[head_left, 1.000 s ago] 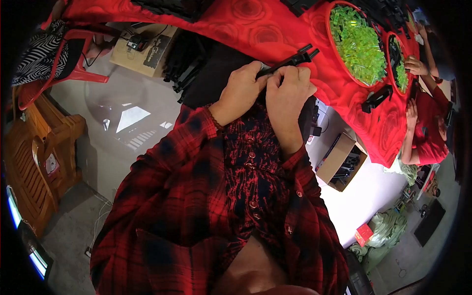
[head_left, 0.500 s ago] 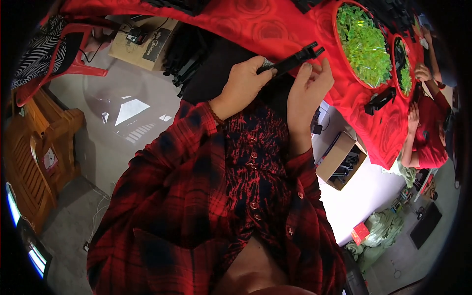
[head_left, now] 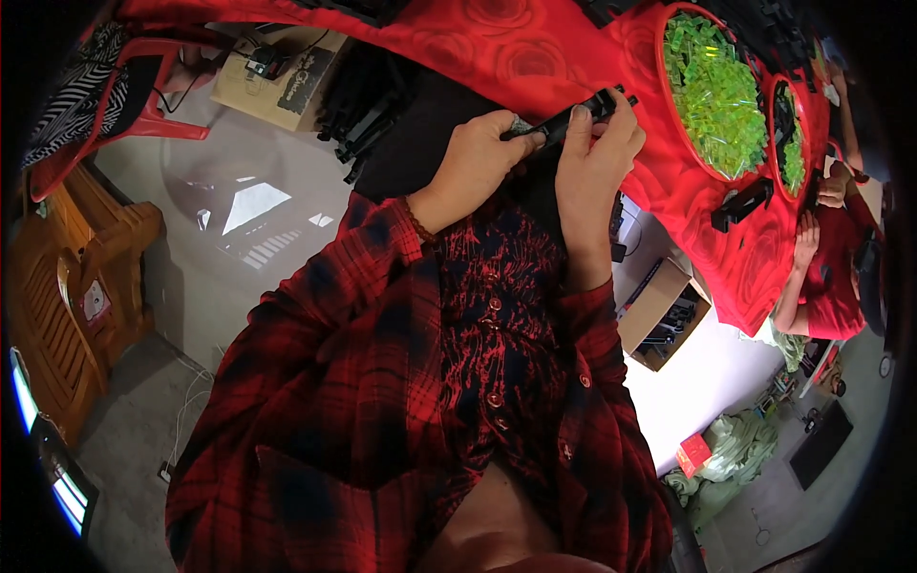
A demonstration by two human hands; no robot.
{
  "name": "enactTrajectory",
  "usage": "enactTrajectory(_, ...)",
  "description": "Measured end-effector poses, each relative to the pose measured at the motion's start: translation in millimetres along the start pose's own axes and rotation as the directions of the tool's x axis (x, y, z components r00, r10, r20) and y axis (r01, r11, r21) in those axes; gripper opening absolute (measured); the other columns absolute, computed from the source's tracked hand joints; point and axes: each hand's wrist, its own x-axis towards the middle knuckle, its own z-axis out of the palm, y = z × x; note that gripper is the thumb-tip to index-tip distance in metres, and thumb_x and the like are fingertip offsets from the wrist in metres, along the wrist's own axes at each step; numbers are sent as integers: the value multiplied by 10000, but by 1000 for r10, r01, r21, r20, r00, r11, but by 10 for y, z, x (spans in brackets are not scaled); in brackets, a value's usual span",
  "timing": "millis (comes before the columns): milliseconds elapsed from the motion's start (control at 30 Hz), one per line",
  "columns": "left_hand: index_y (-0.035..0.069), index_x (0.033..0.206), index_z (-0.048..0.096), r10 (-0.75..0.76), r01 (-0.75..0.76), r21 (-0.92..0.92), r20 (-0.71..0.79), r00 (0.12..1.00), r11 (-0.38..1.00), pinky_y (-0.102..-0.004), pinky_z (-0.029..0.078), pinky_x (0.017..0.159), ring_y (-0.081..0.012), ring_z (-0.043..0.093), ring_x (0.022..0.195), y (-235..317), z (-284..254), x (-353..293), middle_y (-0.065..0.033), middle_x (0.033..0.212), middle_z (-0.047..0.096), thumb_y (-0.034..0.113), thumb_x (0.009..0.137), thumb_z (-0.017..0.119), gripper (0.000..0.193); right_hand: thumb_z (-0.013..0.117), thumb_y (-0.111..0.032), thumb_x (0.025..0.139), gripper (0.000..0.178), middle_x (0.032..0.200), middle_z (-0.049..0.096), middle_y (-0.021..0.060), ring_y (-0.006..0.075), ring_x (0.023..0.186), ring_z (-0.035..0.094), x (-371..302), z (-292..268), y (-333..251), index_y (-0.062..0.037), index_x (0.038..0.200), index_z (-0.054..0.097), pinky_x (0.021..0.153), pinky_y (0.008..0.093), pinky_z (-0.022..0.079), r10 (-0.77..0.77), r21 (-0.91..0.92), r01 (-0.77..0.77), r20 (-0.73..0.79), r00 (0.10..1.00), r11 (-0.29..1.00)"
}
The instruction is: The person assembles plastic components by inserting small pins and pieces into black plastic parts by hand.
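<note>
A long black plastic piece (head_left: 557,124) is held slantwise over my lap, near the edge of the red tablecloth. My left hand (head_left: 468,174) is closed around its near end, thumb along the side. At the forked far end, my right hand (head_left: 594,172) pinches the piece between thumb and fingers. Part of that end is hidden behind the fingers. To the right stands a red-rimmed round tray (head_left: 663,91) full of small clear yellow-green pieces (head_left: 712,95). Another black piece (head_left: 741,204) lies on the cloth below the tray.
The red cloth (head_left: 535,53) spreads ahead. A smaller red-rimmed tray (head_left: 805,143) holds green and black pieces. Black parts (head_left: 358,110) are piled left of my lap. A cardboard box (head_left: 659,329) with black parts stands right. At far right sits a person in red (head_left: 831,286).
My right hand has closed its fingers onto the forked end of the black piece, where before they were spread beside it. My left hand keeps its hold, almost unmoved.
</note>
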Motion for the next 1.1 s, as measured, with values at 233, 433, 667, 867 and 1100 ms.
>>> enactTrajectory(233, -17, 898, 686, -28, 28, -44, 3, 1000, 999, -234, 436, 598, -44, 543, 665, -73, 5, 52, 8, 728, 638, 161, 928, 684, 180, 616, -131, 933, 485, 1220, 473, 283, 432, 1101, 482, 10, 61, -15, -4, 1364, 433, 947, 512, 377, -16, 16, 16, -2, 1000, 1000)
enactTrajectory(433, -16, 866, 670, -86, 100, -193, 80, 993, 976, -230, 439, 595, -51, 552, 672, -51, 0, 75, -2, 721, 633, 139, 924, 681, 165, 593, -92, 933, 496, 1221, 421, 316, 452, 1098, 464, 6, 121, 19, 41, 1369, 396, 952, 486, 393, -50, -16, 50, -28, 998, 999)
enactTrajectory(667, -41, 840, 652, -7, 7, 81, 1, 1000, 997, -304, 459, 591, -141, 595, 630, 85, -45, 57, -85, 692, 634, 217, 889, 709, 268, 708, -121, 843, 720, 1161, 449, 248, 348, 1078, 468, -62, -21, -53, 93, 1418, 332, 971, 444, 401, 71, 146, -78, 58, 996, 986)
enactTrajectory(867, -52, 857, 651, 47, -41, 230, -20, 999, 972, -368, 491, 625, -249, 671, 666, 96, -23, 69, -160, 707, 664, 266, 877, 701, 322, 727, -108, 821, 723, 1164, 466, 234, 324, 1064, 486, -19, -95, -54, 107, 1401, 351, 955, 435, 418, 0, -68, 0, -9, 1000, 998)
enactTrajectory(1100, -52, 854, 637, 20, -17, 155, -18, 1000, 988, -394, 480, 633, -300, 647, 671, 47, 6, 73, -178, 742, 661, 286, 872, 711, 346, 743, -161, 856, 636, 1272, 442, 220, 275, 1034, 513, -35, -133, -12, 61, 1364, 432, 906, 383, 457, 141, 16, -140, -91, 986, 990)
